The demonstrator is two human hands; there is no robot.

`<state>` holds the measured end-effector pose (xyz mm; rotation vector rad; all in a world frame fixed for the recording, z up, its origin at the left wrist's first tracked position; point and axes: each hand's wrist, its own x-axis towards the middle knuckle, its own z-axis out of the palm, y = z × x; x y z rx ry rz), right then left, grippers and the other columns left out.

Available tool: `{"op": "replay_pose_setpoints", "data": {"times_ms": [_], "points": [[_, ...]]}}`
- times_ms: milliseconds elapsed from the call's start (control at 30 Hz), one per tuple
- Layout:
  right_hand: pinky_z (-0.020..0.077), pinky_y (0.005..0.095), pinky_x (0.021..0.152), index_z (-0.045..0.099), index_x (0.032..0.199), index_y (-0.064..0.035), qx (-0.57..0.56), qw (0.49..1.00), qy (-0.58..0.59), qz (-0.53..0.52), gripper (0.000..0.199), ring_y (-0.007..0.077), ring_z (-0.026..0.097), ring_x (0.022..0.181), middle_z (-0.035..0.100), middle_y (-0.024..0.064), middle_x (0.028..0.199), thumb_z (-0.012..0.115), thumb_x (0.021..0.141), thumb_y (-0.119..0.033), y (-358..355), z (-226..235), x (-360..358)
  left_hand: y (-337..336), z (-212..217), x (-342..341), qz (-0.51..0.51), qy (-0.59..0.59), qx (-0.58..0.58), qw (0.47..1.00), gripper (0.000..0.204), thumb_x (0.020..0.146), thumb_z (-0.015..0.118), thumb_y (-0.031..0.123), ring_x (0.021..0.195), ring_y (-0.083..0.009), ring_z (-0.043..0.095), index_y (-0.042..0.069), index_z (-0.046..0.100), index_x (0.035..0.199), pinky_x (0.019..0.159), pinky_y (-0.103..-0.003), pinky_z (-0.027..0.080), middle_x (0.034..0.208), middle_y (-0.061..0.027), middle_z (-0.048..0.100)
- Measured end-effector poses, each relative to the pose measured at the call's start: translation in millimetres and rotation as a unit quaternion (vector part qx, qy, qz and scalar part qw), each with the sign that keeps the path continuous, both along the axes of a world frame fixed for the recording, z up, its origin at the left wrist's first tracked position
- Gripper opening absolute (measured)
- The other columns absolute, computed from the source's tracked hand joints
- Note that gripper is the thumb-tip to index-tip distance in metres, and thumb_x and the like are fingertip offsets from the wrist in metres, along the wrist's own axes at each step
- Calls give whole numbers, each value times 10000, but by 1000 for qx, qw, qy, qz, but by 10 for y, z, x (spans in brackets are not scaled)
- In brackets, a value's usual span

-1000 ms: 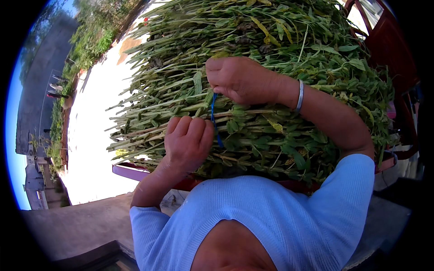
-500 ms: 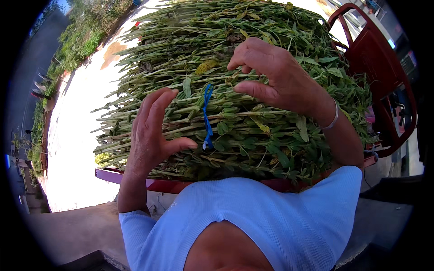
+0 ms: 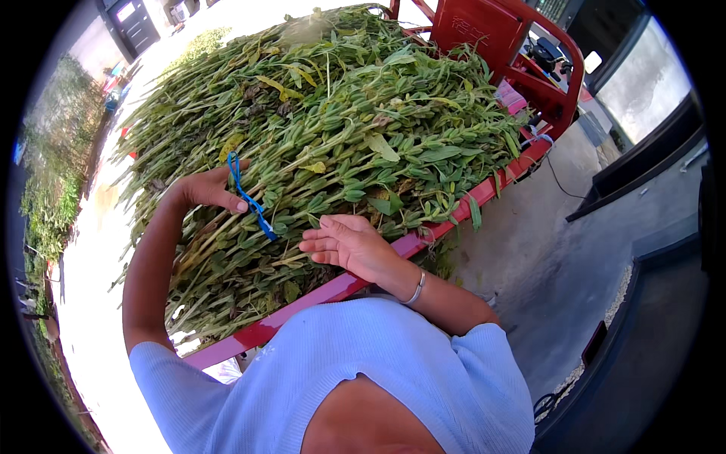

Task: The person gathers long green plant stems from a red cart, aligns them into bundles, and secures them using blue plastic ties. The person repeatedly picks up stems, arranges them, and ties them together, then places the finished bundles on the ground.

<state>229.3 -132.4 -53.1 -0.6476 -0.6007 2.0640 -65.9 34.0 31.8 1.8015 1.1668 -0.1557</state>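
A tied bundle of green leafy stalks with pods [image 3: 302, 178] lies on top of a thick heap of the same stalks. A blue tie [image 3: 249, 195] runs across it. Against the stalks just left of the tie is my left hand [image 3: 206, 189], its thumb and forefinger spread apart and reaching to the tie; its other fingers are mostly hidden. My right hand [image 3: 354, 244] holds nothing. Its fingers stretch toward the near side of the bundle, right of the tie's lower end, with the palm turned partly up. A silver bangle [image 3: 416, 289] circles that wrist.
The heap rests on a red cart bed, whose metal rail [image 3: 333, 287] passes close in front of me. A red upright panel with a tubular frame [image 3: 473, 34] stands at the far right. Concrete floor [image 3: 522, 234] lies right of the cart; shrubs [image 3: 57, 166] grow at the left.
My view has turned, so the cart now slants up to the right. My left hand has come to the tie; my right hand has moved from beyond the tie to the bundle's near side.
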Motion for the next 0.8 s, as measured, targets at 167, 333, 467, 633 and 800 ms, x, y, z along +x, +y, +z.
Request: {"op": "replay_pose_setpoints", "data": {"times_ms": [167,333,467,633,800], "points": [[570,385,800,468,1200,75,-28,997,-15,-64,575,310,629,1075,555,232,1172,641,925,-399,-57,2,-285,-234,208,216,42,-9,27,999,1175,602,856,363,1447,-336,223,-12,207,1508,1173,-421,201,1542,-236,250],[515,417,805,449,1331,-98,1,999,24,-32,832,332,613,1085,564,140,1221,626,782,-696,39,-53,-304,-681,549,402,-29,60,234,970,1096,623,819,443,1353,-352,372,-28,288,1459,1112,-411,317,1453,-248,368],[507,417,806,428,1371,-117,97,993,57,-38,952,310,589,1107,566,116,1229,553,727,-806,-30,-23,-219,-1210,986,819,-41,134,405,904,949,625,787,432,1094,-387,534,30,389,1387,939,-438,438,1142,-220,506],[432,524,916,419,1402,-215,144,977,90,-129,1033,243,391,1298,437,16,1430,510,629,-894,-44,358,-109,-1949,1500,1348,-33,182,621,762,635,602,790,298,928,-363,609,69,558,1147,794,-456,508,974,-167,561],[232,534,1172,263,1507,-210,247,914,123,-297,1073,284,269,1425,297,38,1545,555,688,-838,-119,1006,-385,-2374,1666,1259,-29,129,697,705,755,526,865,387,956,-357,613,61,563,1136,818,-428,511,998,-173,585]]}}
